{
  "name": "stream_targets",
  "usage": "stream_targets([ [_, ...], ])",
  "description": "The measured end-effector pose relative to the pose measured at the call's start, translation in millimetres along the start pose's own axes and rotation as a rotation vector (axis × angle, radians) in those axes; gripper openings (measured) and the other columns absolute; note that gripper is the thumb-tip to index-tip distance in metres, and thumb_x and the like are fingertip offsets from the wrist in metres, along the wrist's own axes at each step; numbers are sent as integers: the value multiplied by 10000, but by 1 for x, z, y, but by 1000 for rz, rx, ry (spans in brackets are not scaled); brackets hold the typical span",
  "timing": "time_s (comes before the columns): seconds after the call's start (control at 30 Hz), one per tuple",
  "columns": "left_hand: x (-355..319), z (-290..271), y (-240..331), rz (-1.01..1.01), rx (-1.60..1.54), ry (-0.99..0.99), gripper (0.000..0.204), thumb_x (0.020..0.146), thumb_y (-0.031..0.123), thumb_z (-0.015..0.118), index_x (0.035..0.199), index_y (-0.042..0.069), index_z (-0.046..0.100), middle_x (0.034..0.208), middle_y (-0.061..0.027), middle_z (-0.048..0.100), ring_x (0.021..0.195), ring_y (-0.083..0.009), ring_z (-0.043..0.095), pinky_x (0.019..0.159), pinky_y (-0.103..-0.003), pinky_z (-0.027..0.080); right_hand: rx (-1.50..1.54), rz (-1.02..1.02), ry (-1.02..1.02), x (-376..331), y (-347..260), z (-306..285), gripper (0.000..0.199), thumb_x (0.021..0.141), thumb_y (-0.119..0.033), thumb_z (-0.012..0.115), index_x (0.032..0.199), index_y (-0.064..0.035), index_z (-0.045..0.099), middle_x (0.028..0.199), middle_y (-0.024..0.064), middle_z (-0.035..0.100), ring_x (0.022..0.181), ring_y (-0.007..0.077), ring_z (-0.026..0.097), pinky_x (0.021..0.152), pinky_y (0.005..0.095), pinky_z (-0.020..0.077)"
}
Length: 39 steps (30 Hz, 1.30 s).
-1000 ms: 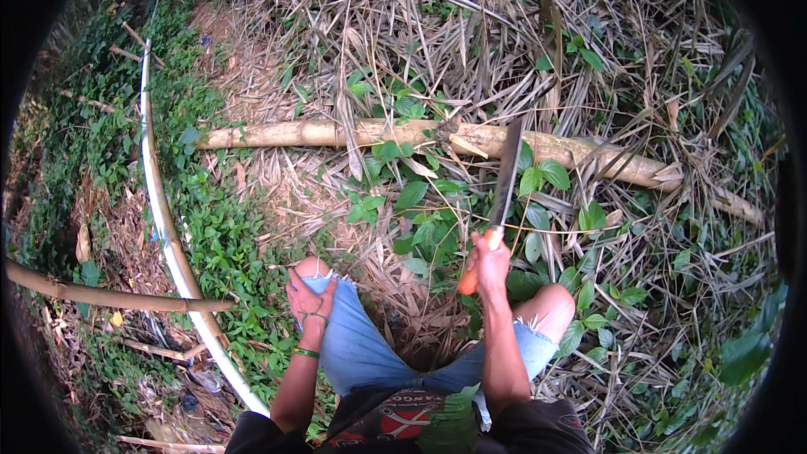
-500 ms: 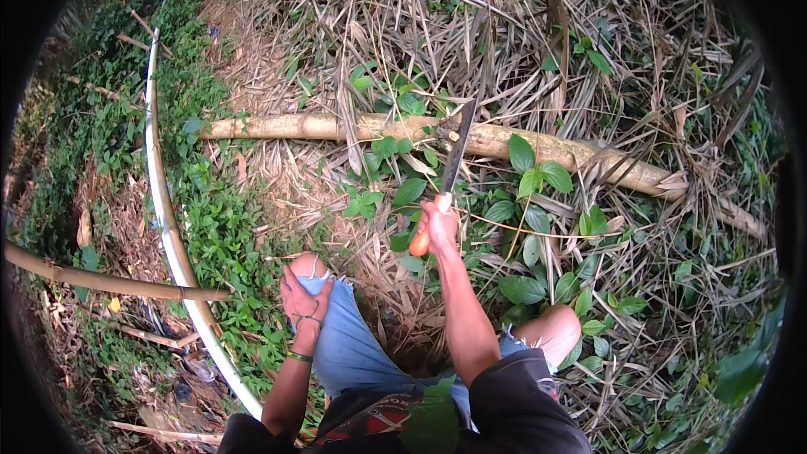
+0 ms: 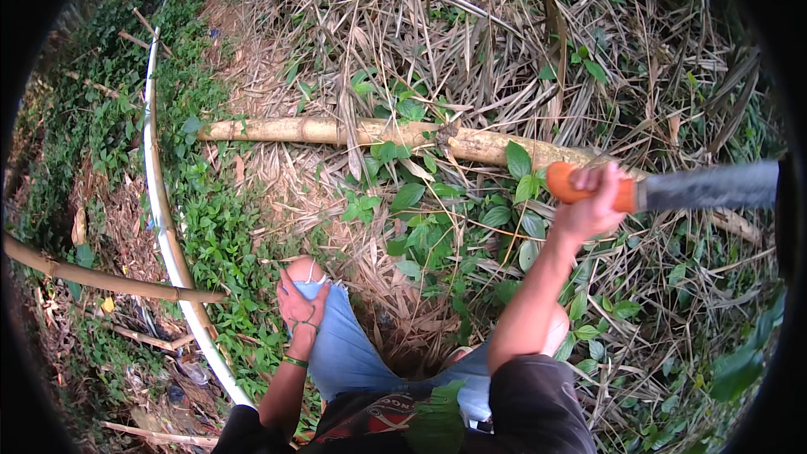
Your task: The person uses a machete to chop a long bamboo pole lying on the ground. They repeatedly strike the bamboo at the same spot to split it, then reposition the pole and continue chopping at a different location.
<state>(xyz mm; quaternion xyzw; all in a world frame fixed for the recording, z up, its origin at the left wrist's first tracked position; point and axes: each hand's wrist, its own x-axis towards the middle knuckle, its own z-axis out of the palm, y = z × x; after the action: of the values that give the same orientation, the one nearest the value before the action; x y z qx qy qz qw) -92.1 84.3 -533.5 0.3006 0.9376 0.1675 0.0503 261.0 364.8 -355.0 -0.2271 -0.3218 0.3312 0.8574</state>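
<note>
My right hand (image 3: 591,203) is wrapped round the orange handle of a machete (image 3: 710,187), raised at the right with its broad grey blade pointing right. The blade's tip runs into the dark rim of the picture. Below and beyond it a bamboo pole (image 3: 378,131) lies across the ground from left to right. A rough, dark node with a pale cut spot shows near the middle of the pole. My left hand (image 3: 300,306) rests on my left knee, fingers stretched out over the torn denim, holding nothing.
On the left, a long split bamboo length (image 3: 172,248) with a pale inner face curves toward me. Another bamboo pole (image 3: 109,282) crosses it from the left edge. Dry leaves (image 3: 471,42) cover the far ground, and green plants (image 3: 412,193) grow around the lying pole.
My right hand has lifted and swung to the right with the machete, taking the blade off the pole's node. My left hand has stayed on the knee.
</note>
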Motion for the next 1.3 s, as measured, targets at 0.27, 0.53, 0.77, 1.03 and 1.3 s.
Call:
stream_targets([
  [0.27, 6, 15, 0, 53, 12, 36, 1115, 629, 505, 813, 1483, 59, 251, 1366, -269, 426, 1224, -435, 466, 1024, -480, 397, -232, 1373, -151, -150, 155, -50, 172, 825, -36, 634, 862, -48, 467, 561, 0, 460, 416, 120, 437, 382, 275, 378],
  [0.53, 4, 2, -8, -57, -9, -9, 1094, 638, 475, 815, 1481, 49, 264, 1375, -264, 418, 1233, -428, 458, 1022, -464, 401, -955, 611, -510, 12, 44, -39, 172, 816, -125, 697, 742, -69, 553, 592, 14, 551, 456, 91, 469, 432, 271, 373],
  [0.77, -4, -11, 2, 25, -113, 30, 1073, 649, 445, 818, 1478, 43, 268, 1370, -265, 420, 1219, -425, 468, 1010, -465, 410, -179, -114, 342, -61, 113, -1, 209, 855, -17, 610, 761, -105, 445, 548, -15, 450, 417, 113, 422, 417, 261, 386],
  [1.03, 2, -4, -10, -33, -3, 37, 1100, 624, 460, 830, 1468, 43, 261, 1366, -272, 419, 1223, -435, 462, 1019, -483, 399, -435, 1425, -240, -138, 169, -50, 129, 849, -17, 603, 821, -51, 482, 547, 12, 471, 406, 139, 445, 383, 303, 413],
  [1.3, 9, 11, -9, 7, -97, -1, 1092, 634, 476, 826, 1471, 41, 276, 1375, -251, 427, 1233, -415, 464, 1022, -464, 402, -700, 1334, -519, -70, 153, -69, 159, 808, -8, 628, 687, -10, 525, 537, 63, 511, 406, 161, 473, 385, 316, 389],
])
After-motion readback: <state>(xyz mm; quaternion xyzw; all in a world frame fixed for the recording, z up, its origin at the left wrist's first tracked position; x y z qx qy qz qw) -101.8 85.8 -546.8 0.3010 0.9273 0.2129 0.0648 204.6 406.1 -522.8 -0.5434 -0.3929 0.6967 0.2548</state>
